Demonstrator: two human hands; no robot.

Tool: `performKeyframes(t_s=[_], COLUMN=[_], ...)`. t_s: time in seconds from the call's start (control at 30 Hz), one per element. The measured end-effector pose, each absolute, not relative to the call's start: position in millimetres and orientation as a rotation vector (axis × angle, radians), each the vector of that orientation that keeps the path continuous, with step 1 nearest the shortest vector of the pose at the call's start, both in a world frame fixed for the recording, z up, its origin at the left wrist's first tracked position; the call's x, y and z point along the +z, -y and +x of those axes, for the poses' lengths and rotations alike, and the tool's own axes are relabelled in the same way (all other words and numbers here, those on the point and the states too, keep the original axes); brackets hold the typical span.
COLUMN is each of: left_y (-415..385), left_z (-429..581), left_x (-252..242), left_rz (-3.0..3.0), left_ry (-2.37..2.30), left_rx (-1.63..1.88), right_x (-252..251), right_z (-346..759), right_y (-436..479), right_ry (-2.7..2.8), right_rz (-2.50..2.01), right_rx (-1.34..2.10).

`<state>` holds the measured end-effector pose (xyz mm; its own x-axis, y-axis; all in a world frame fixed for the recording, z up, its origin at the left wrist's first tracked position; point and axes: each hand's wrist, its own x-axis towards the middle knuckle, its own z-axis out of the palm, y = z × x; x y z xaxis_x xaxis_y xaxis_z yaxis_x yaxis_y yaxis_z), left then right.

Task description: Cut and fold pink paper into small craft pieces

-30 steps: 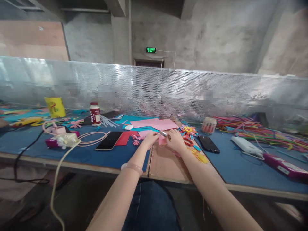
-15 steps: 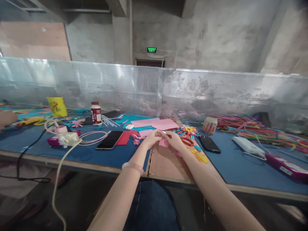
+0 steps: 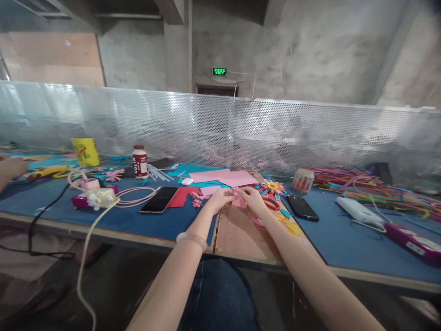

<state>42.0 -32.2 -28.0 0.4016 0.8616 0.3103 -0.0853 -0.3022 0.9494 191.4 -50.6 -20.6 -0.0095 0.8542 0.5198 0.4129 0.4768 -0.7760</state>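
My left hand point(image 3: 221, 199) and my right hand point(image 3: 253, 200) meet above the bare wooden strip point(image 3: 243, 234) of the table. Between their closed fingertips is a small pink paper piece point(image 3: 239, 198), held from both sides. Just behind them lie larger pink sheets point(image 3: 241, 178) on blue paper. Red-handled scissors point(image 3: 271, 203) rest close to my right hand, by a multicoloured paper flower point(image 3: 272, 187) and yellow paper pieces point(image 3: 291, 226). Left of my left hand are small pink cut shapes point(image 3: 196, 199) and a red sheet point(image 3: 179, 197).
Phones lie left point(image 3: 159, 200) and right point(image 3: 302, 208). Farther out are a bottle point(image 3: 140, 163), a yellow container point(image 3: 85, 152), power strips, cables and a clear cup point(image 3: 303, 180). Colourful strips point(image 3: 372, 186) cover the back right. Another person's hand point(image 3: 12, 169) shows at far left.
The pink piece between my fingertips shows more plainly, and the white bit seen there earlier is no longer visible. The view has shifted slightly, moving everything a little to the right.
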Motion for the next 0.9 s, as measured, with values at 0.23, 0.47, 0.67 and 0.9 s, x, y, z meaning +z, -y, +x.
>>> performKeyframes(t_s=[0.23,0.47,0.67,0.9], left_y=[39.8,35.3,32.6,33.1], left_z=[41.8,40.9,40.5,40.7], left_x=[-22.0,-25.2,-27.0,-26.1], left_rz=[1.599,1.606,1.630,1.620], left_ry=[-0.741,-0.734,-0.726,-0.734], left_rx=[1.090,1.074,1.068,1.085], right_x=[-24.0,-25.6,-24.6,-22.9], right_z=[190.5,193.4,193.7,193.0], right_y=[47.4,44.1,44.3,46.3], right_ry=[1.588,1.598,1.585,1.582], right_rz=[-1.099,-1.088,-1.121,-1.122], right_rx=[0.527,0.526,0.508,0.508])
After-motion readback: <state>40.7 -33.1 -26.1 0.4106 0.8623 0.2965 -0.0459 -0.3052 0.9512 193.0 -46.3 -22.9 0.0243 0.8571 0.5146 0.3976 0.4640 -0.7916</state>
